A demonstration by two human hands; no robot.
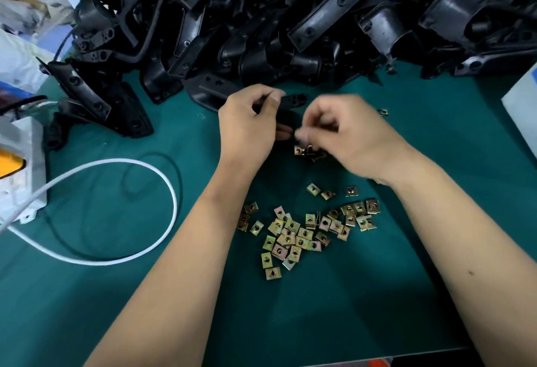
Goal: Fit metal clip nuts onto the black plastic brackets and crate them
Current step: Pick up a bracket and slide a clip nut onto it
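Left hand grips a black bracket just beyond the heap of clip nuts on the table; blurred right hand curls beside it, contents unclear

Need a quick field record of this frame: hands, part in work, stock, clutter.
left hand: left hand grips the black bracket above the mat
right hand: right hand blurred, fingers curled at the bracket; a clip nut between them cannot be confirmed
clip nuts: loose clip nuts scattered on the green mat between the forearms
bracket stock: bracket pile along the far edge
clutter: white cable looped at left
crate: not in view
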